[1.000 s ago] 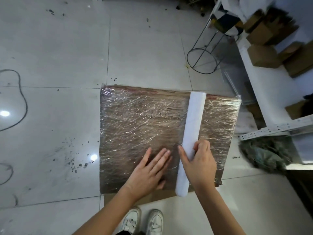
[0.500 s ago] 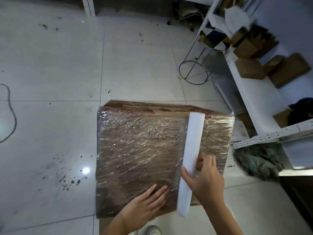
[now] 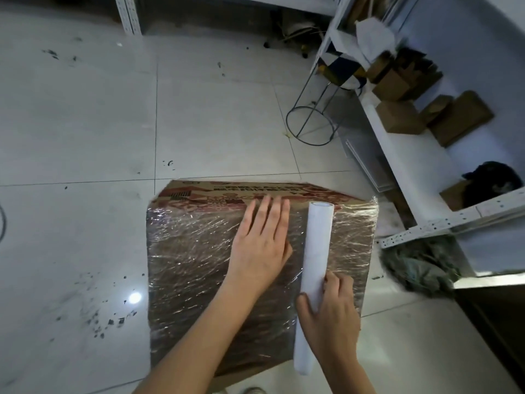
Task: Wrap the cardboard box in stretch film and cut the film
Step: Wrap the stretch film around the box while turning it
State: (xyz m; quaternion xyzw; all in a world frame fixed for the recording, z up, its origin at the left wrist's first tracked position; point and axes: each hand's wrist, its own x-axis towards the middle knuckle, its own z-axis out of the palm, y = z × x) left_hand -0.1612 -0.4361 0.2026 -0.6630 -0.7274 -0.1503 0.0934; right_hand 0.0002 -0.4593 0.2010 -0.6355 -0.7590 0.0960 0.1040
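A large cardboard box [image 3: 193, 280] stands on the tiled floor, its top covered in shiny crinkled stretch film. The far side with red print shows bare cardboard. A white roll of stretch film [image 3: 315, 254] lies across the right part of the top, pointing away from me. My right hand [image 3: 332, 317] grips the roll near its close end, thumb on the left side. My left hand [image 3: 261, 245] lies flat on the film left of the roll, fingers straight and reaching the far edge.
A white metal shelf [image 3: 426, 177] with small cardboard boxes [image 3: 397, 118] stands at the right. A black wire stand [image 3: 309, 123] is on the floor beyond the box. A dark rag heap [image 3: 420, 265] lies right of the box. Open tiled floor [image 3: 71, 123] lies to the left.
My left hand slid from the near part of the box top up to the far edge, staying flat on the film. The right hand keeps its grip on the roll. The camera view shifted forward.
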